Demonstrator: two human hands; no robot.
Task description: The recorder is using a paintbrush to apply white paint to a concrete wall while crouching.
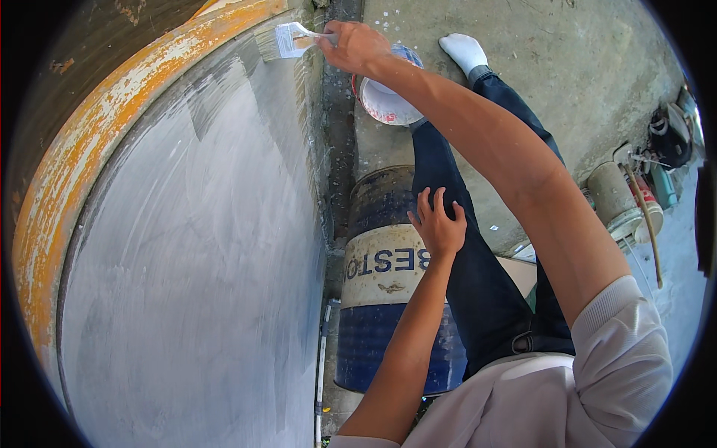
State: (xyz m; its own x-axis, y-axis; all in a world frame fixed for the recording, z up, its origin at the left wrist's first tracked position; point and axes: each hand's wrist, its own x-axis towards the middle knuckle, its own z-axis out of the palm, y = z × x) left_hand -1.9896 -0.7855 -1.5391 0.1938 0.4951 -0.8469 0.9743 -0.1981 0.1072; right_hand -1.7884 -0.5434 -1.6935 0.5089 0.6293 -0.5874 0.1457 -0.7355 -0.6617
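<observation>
My right hand [351, 46] grips a white-handled paintbrush [287, 42] whose pale bristles touch the top of a greyish painted wall panel [187, 261]. Streaky, uneven pale strokes cover this surface, darker near its upper edge. Just below that hand is a white paint bucket [388, 108] with a red handle, partly hidden by my right forearm. My left hand [441, 224] is open, fingers spread and slightly bent, over my dark trouser leg beside a blue-and-cream metal drum [373, 336]. Whether it rests on the leg I cannot tell.
A flaking orange band [112, 104] curves along the panel's outer edge. My white-socked foot [463, 52] is on the concrete floor [582, 52]. Several buckets [612, 194], a long stick [644, 209] and a dark bag [667, 134] sit at the right.
</observation>
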